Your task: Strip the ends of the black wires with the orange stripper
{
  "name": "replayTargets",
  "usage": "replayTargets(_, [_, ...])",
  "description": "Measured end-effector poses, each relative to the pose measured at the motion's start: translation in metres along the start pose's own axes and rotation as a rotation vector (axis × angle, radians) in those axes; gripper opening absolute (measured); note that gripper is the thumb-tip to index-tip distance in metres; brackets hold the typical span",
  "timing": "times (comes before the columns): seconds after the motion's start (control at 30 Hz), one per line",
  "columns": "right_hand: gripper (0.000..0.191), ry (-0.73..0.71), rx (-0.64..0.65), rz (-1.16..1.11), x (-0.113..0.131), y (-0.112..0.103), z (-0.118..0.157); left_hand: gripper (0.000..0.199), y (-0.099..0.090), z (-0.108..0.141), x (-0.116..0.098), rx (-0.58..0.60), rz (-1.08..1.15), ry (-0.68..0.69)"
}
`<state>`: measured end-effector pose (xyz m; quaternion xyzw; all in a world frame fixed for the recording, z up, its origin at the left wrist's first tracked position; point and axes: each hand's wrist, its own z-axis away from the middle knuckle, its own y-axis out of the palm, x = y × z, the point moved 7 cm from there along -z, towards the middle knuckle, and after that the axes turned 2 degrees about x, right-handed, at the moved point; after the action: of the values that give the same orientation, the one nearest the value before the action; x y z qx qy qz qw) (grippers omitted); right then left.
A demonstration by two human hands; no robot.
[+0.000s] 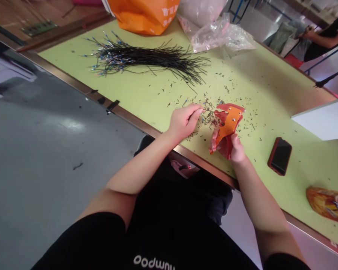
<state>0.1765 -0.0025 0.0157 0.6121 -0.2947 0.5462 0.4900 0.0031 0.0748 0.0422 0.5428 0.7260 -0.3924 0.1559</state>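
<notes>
Near the front edge of the green table, my left hand (185, 120) is closed, thumb against fingers, on a thin black wire (207, 110). The wire's far end reaches the jaws of an orange and red wire stripper (230, 120). My right hand (234, 148) is wrapped round the stripper's handles, to the right of my left hand. Small black cuttings (210, 119) lie scattered under and around both hands. Farther back lies a large bundle of black wires (154, 57), with blue and shiny ends at its left.
An orange bag (146, 17) and clear plastic bags (214, 33) stand at the back. To the right are a phone (280, 156), a white panel (323, 118) and an orange package (328, 202). Another person's hands (308, 33) show at the upper right.
</notes>
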Motion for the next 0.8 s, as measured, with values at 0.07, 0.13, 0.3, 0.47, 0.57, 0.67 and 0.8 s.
replayTargets(0.07, [0.073,0.019,0.023,-0.004,-0.0032,0.0044,-0.0004,0.062,0.0005,-0.0003,-0.0003,0.008,-0.004,0.016])
replayTargets(0.13, [0.074,0.022,0.034,-0.005,-0.0030,0.0071,-0.0002,0.060,0.0003,-0.0005,-0.0001,-0.002,-0.009,0.028])
replayTargets(0.3, [0.071,-0.003,0.060,-0.025,-0.0009,0.0069,0.0013,0.057,0.0010,-0.0002,-0.0021,-0.020,-0.040,0.061])
replayTargets(0.47, [0.068,0.027,0.094,-0.020,-0.0037,0.0033,0.0060,0.058,-0.0025,-0.0005,0.0002,-0.050,-0.072,0.015])
replayTargets(0.57, [0.069,0.010,0.078,-0.034,-0.0008,0.0019,0.0070,0.060,-0.0044,-0.0007,0.0006,-0.059,-0.086,0.001])
replayTargets(0.67, [0.068,0.011,0.065,-0.058,0.0009,0.0021,0.0068,0.063,-0.0017,-0.0006,-0.0003,-0.017,-0.098,0.011])
replayTargets(0.8, [0.067,0.015,0.081,-0.054,0.0007,0.0034,0.0065,0.063,0.0000,-0.0001,-0.0005,0.001,-0.089,0.012])
